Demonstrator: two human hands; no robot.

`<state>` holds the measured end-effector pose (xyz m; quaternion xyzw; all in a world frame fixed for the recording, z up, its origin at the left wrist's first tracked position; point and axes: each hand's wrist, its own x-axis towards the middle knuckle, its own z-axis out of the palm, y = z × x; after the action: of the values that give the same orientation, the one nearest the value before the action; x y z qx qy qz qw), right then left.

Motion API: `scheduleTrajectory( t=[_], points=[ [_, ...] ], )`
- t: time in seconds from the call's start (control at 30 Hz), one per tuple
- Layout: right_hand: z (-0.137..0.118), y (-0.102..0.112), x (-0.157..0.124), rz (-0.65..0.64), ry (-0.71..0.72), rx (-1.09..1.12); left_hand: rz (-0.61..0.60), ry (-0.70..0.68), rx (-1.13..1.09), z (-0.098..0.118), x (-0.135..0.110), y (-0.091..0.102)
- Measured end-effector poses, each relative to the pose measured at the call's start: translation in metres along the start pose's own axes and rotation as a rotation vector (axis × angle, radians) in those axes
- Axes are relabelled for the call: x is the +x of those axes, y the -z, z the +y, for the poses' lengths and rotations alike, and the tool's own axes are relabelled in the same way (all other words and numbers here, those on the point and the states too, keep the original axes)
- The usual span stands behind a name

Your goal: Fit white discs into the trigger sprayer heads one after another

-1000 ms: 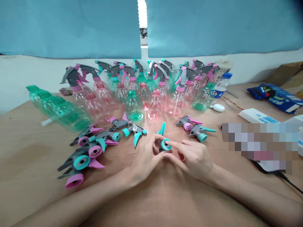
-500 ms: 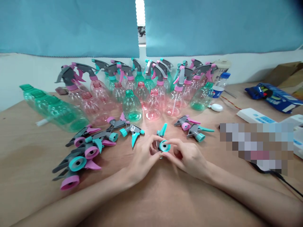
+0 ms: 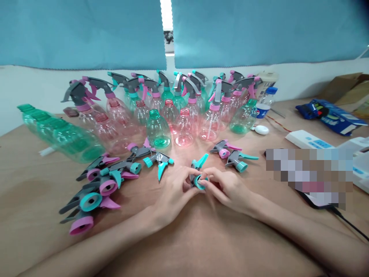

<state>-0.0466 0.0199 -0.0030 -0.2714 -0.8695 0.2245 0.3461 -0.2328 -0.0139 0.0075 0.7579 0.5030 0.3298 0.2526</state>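
Note:
My left hand is closed around a grey and teal trigger spray head, its teal collar turned towards me. The thumb and fingertips of my right hand pinch together at the collar's opening; whatever they grip there is too small to make out. Left of my hands lies a pile of loose spray heads with pink or teal collars, among them a teal one and a pink one. Beyond my right hand are two more, a pink one and a teal one.
Clear pink and green bottles stand behind, such as a green one and a pink one; many carry spray heads. Green bottles lie at left. At right are a phone with cable, a power strip and a blue packet.
My right fingertips have moved inward and closed together at the collar's opening. The spray head has tilted slightly, its teal trigger now leaning further right. The camera view has shifted slightly.

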Motion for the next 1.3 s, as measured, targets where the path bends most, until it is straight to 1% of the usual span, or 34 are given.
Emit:
scheduleTrajectory(
  t=[0.2, 0.37, 0.53, 0.67, 0.8, 0.93, 1.13, 1.3],
  points=[
    [0.0, 0.008, 0.003, -0.007, 0.082, -0.046, -0.036, 0.017, -0.036, 0.0, 0.001, 0.0],
    [0.002, 0.013, 0.004, -0.065, 0.148, -0.154, -0.037, -0.015, 0.007, -0.002, 0.001, -0.001],
    [0.003, 0.018, 0.003, -0.107, 0.172, -0.155, -0.046, -0.047, -0.012, -0.003, 0.001, -0.001],
    [0.001, 0.018, 0.002, -0.091, 0.179, -0.199, -0.043, -0.058, -0.01, -0.002, 0.002, -0.001],
    [0.003, 0.014, 0.001, -0.047, 0.225, -0.241, -0.046, -0.045, -0.028, -0.002, 0.002, -0.001],
    [0.005, 0.01, 0.001, -0.038, 0.198, -0.214, -0.045, -0.02, -0.038, -0.003, 0.001, -0.002],
    [0.005, 0.009, 0.001, -0.055, 0.138, -0.167, -0.066, -0.004, -0.007, -0.003, 0.001, -0.002],
    [0.002, 0.008, 0.001, -0.016, 0.119, -0.102, -0.084, -0.005, 0.012, -0.003, 0.001, -0.001]
  ],
)
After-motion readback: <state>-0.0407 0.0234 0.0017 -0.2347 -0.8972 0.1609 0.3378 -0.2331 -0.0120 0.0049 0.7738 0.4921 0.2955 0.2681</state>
